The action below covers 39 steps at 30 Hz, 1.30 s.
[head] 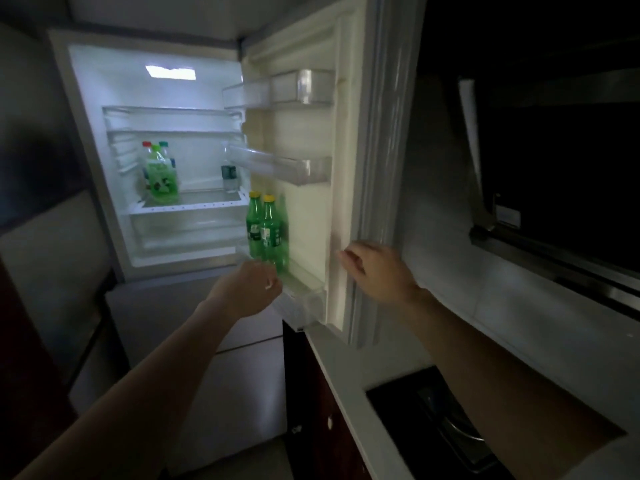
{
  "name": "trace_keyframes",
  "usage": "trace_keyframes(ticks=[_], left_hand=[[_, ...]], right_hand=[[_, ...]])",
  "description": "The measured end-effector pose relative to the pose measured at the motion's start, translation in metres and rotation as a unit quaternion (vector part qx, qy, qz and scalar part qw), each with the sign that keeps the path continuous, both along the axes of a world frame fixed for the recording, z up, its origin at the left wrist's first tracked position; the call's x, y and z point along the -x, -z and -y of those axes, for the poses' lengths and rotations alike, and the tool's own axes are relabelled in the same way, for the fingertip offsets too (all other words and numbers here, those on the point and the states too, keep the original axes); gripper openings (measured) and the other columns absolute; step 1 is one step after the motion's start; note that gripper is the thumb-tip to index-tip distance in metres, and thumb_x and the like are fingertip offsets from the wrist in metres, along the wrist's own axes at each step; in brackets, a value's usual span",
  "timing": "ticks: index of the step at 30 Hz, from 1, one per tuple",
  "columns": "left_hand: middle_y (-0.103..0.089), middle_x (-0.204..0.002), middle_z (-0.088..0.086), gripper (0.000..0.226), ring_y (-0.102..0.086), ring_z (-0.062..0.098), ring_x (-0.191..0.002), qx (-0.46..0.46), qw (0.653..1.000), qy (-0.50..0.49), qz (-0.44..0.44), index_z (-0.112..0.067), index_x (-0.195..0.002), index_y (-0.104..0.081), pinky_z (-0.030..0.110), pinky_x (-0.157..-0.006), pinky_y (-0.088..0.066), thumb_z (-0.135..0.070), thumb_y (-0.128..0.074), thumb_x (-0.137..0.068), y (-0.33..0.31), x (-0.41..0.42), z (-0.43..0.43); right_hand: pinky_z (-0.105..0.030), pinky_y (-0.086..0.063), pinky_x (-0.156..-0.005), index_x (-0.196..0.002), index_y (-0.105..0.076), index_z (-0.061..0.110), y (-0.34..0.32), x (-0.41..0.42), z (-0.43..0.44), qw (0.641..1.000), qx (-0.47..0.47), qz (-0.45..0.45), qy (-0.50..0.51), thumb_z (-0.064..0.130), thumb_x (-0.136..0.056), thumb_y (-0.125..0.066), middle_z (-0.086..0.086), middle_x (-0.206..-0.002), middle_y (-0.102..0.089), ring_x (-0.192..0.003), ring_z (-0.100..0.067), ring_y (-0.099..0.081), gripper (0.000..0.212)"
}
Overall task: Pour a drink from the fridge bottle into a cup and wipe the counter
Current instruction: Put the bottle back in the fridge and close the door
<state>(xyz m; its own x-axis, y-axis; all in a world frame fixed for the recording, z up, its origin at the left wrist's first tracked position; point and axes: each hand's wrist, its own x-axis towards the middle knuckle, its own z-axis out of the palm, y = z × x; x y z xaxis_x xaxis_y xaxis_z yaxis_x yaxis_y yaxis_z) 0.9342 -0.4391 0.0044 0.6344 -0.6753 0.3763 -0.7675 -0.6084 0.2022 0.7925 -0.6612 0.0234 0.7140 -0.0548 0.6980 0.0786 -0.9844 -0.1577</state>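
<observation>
step: fetch bottle | left hand loosely curled, empty, near 2 green bottles | right hand rests relaxed on fridge door | grip 1 mid-body, lift straight up

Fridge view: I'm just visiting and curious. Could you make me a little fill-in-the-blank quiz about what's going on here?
1. The green bottles standing in the door shelf have ____ caps.
2. The left hand reaches toward them, while the right hand is at the edge of the open fridge ____.
3. The fridge light is switched ____.

Missing words: yellow; door; on.
</observation>
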Motion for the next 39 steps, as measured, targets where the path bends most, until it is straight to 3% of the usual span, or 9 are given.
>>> trace_keyframes(ticks=[5,10,18,22,25,31,33,36,39], left_hand=[[-0.063,-0.090,0.000,0.024,-0.063,0.023,-0.081,0.019,0.998,0.033,0.053,-0.020,-0.085,-0.062,0.035,-0.071,-0.053,-0.042,-0.056,-0.092,-0.034,0.041,0.067],[-0.058,-0.107,0.002,0.036,-0.062,0.024,-0.095,0.029,0.994,0.010,0.106,-0.019,-0.108,-0.061,0.041,-0.079,-0.055,-0.050,-0.052,-0.091,-0.049,0.064,0.114],[-0.040,-0.132,0.010,0.076,-0.056,0.029,-0.113,0.134,0.987,-0.024,0.081,-0.009,-0.137,-0.033,0.043,-0.087,-0.055,-0.049,-0.068,-0.083,-0.051,0.077,0.128],[-0.029,-0.137,0.011,0.099,-0.043,0.016,-0.117,0.189,0.980,-0.053,0.033,-0.011,-0.146,-0.023,0.023,-0.086,-0.047,-0.056,-0.074,-0.074,-0.039,0.073,0.115],[-0.025,-0.137,0.009,0.123,-0.037,0.018,-0.120,0.192,0.975,-0.108,0.040,-0.012,-0.149,-0.023,0.025,-0.089,-0.049,-0.091,-0.053,-0.059,-0.029,0.066,0.092],[-0.018,-0.147,0.025,0.127,-0.029,0.040,-0.136,0.268,0.952,-0.145,-0.021,-0.021,-0.142,0.019,0.048,-0.109,-0.038,-0.037,-0.084,-0.070,-0.032,0.057,0.026],[-0.023,-0.145,0.022,0.125,-0.034,0.040,-0.134,0.307,0.935,-0.168,-0.053,0.000,-0.149,0.012,0.043,-0.107,-0.039,-0.023,-0.083,-0.071,-0.029,0.038,-0.002],[-0.025,-0.146,0.018,0.117,-0.034,0.036,-0.134,0.328,0.923,-0.183,-0.086,0.002,-0.152,0.006,0.037,-0.107,-0.035,-0.014,-0.080,-0.073,-0.027,0.012,-0.047],[-0.027,-0.146,0.018,0.116,-0.035,0.034,-0.134,0.331,0.923,-0.171,-0.100,0.000,-0.153,0.005,0.031,-0.104,-0.035,-0.012,-0.079,-0.074,-0.028,-0.018,-0.088]], right_hand=[[-0.018,-0.040,-0.053,-0.101,-0.062,0.014,-0.029,0.027,0.073,0.992,-0.091,0.068,0.063,0.035,-0.100,-0.051,0.001,-0.079,-0.062,-0.067,-0.016,-0.060,0.023],[-0.017,-0.044,-0.077,-0.149,-0.033,0.018,-0.054,0.017,0.102,0.981,-0.191,0.006,0.028,0.033,-0.102,-0.048,0.006,-0.121,-0.058,-0.095,-0.009,-0.061,0.052],[-0.037,-0.058,-0.087,-0.129,-0.060,0.012,-0.049,-0.015,0.088,0.970,-0.220,0.077,-0.071,0.022,-0.095,-0.060,-0.002,-0.110,-0.072,-0.095,-0.013,-0.069,0.035],[-0.006,-0.051,-0.074,-0.119,-0.065,0.006,-0.052,-0.026,0.057,0.961,-0.221,0.094,-0.136,0.013,-0.088,-0.070,0.006,-0.095,-0.069,-0.077,0.016,-0.061,0.032],[-0.014,-0.056,-0.079,-0.127,-0.062,0.010,-0.049,-0.041,0.024,0.956,-0.212,0.091,-0.178,0.022,-0.085,-0.073,-0.001,-0.105,-0.073,-0.085,0.004,-0.066,0.045],[-0.028,-0.054,-0.092,-0.146,-0.043,0.029,-0.059,-0.078,-0.059,0.951,-0.193,0.055,-0.237,0.038,-0.079,-0.077,0.001,-0.124,-0.067,-0.106,-0.007,-0.065,0.076],[-0.038,-0.054,-0.095,-0.149,-0.036,0.033,-0.065,-0.096,-0.085,0.955,-0.162,0.054,-0.244,0.047,-0.074,-0.077,-0.002,-0.131,-0.064,-0.108,-0.016,-0.066,0.087],[-0.042,-0.052,-0.097,-0.153,-0.019,0.039,-0.079,-0.124,-0.123,0.967,-0.086,0.046,-0.236,0.049,-0.072,-0.078,-0.003,-0.144,-0.052,-0.111,-0.025,-0.063,0.101],[-0.045,-0.042,-0.109,-0.154,-0.022,0.034,-0.097,-0.153,-0.159,0.968,0.064,0.079,-0.229,0.050,-0.075,-0.076,-0.005,-0.160,-0.027,-0.141,-0.025,-0.037,0.098]])
